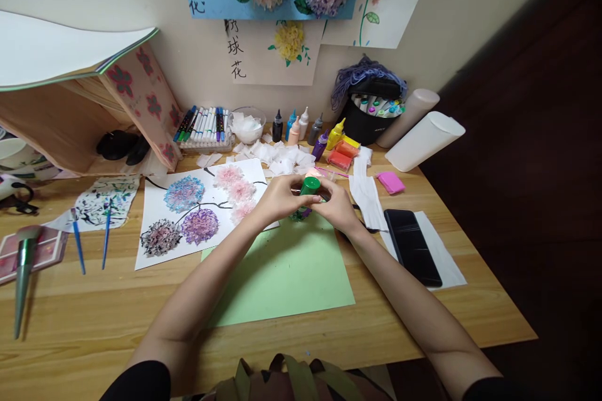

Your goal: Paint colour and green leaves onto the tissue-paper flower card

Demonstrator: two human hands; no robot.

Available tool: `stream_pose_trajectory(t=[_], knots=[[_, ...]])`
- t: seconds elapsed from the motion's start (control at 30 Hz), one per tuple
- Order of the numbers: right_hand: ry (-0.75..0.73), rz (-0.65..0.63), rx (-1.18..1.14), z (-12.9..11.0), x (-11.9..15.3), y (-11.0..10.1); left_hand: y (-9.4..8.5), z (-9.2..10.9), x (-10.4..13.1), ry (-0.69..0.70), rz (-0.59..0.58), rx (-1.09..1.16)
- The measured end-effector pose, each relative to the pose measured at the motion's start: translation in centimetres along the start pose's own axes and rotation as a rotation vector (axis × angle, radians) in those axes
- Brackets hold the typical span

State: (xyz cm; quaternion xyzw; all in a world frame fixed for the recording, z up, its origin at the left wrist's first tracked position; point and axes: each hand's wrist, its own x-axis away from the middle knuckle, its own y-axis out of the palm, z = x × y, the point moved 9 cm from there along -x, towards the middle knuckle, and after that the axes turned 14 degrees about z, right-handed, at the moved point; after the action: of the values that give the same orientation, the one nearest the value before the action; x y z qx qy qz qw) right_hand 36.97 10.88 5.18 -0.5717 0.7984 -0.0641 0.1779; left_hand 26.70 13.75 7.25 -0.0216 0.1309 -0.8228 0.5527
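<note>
My left hand (281, 197) and my right hand (337, 202) meet above the far edge of a light green sheet of paper (286, 276). Between them is a small bottle with a green round top (310, 185), and the fingers of both hands are closed round it. Its lower part is mostly hidden by my fingers. To the left, a white sheet (157, 254) bears fluffy pink, blue, purple and black-tipped paper flowers on painted black branches; it overlaps the green paper.
Torn white tissue (282, 156) and paint bottles (320, 145) lie beyond my hands. Markers (202, 124) stand back left. At right are a black phone-like slab (412, 247), a pink packet (390, 182) and a white roll (423, 141). Paintbrushes (106, 235) lie left.
</note>
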Motion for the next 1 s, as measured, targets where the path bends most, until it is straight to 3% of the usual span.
stream_pose_trajectory(t=[0.3, 0.43, 0.67, 1.0], knots=[[0.006, 0.029, 0.009, -0.29, -0.74, -0.95, -0.61, 0.07, -0.31, -0.049, -0.057, 0.075], [0.023, 0.011, 0.027, 0.17, -0.57, -0.60, -0.22, 0.28, -0.19, 0.020, -0.068, 0.018], [-0.029, 0.001, 0.000, -0.11, -0.09, -0.05, -0.33, 0.21, -0.15, 0.057, 0.048, -0.083], [-0.052, 0.040, -0.004, -0.05, 0.09, -0.12, -0.89, 0.99, 0.06, 0.067, 0.125, -0.161]])
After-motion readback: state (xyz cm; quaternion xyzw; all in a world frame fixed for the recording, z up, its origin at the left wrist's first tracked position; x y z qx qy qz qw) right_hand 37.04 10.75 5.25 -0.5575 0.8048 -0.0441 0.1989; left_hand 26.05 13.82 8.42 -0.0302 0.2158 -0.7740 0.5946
